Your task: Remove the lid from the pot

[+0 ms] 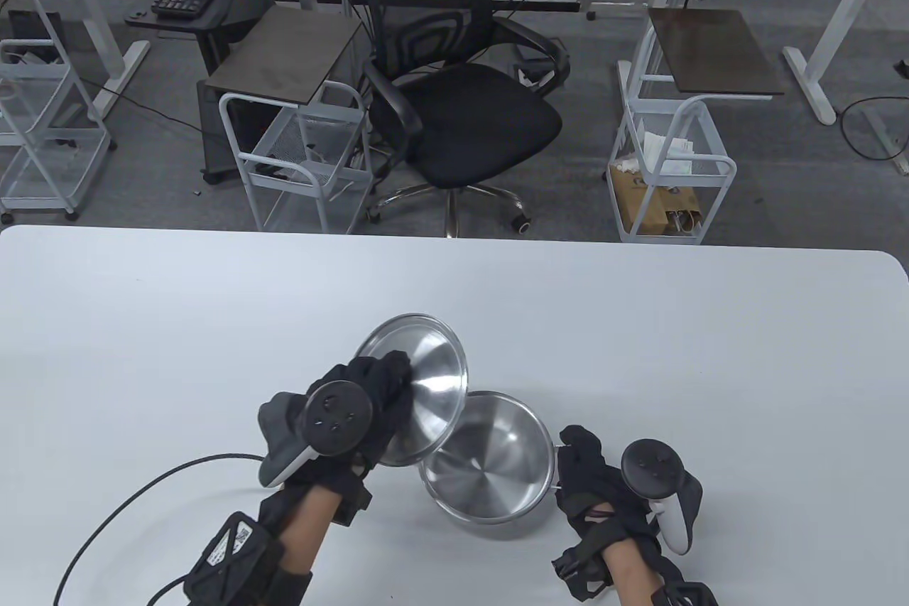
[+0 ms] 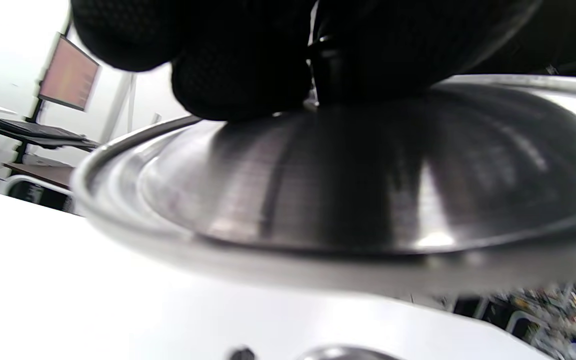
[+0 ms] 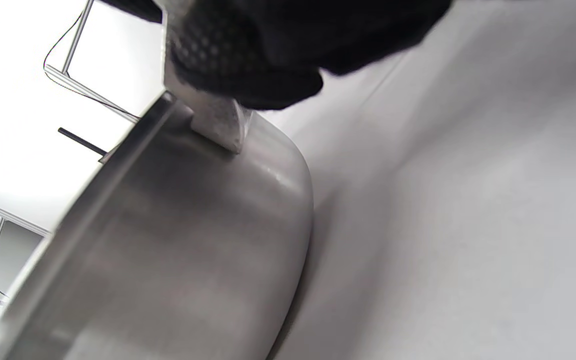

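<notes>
The left hand (image 1: 358, 414) grips the domed, shiny steel lid (image 1: 426, 393) by its top knob, fingers closed around it, holding it tilted off the round stainless steel pot (image 1: 490, 471), toward 10 o'clock from it. The pot stands open on the white table (image 1: 710, 350), while the right hand (image 1: 593, 485), at the pot's 3 o'clock, pinches its flat side handle (image 3: 218, 120).

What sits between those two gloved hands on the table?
The open steel pot sits between them in the table view. The left hand holds the lid beside it; the right hand grips the pot's handle.
</notes>
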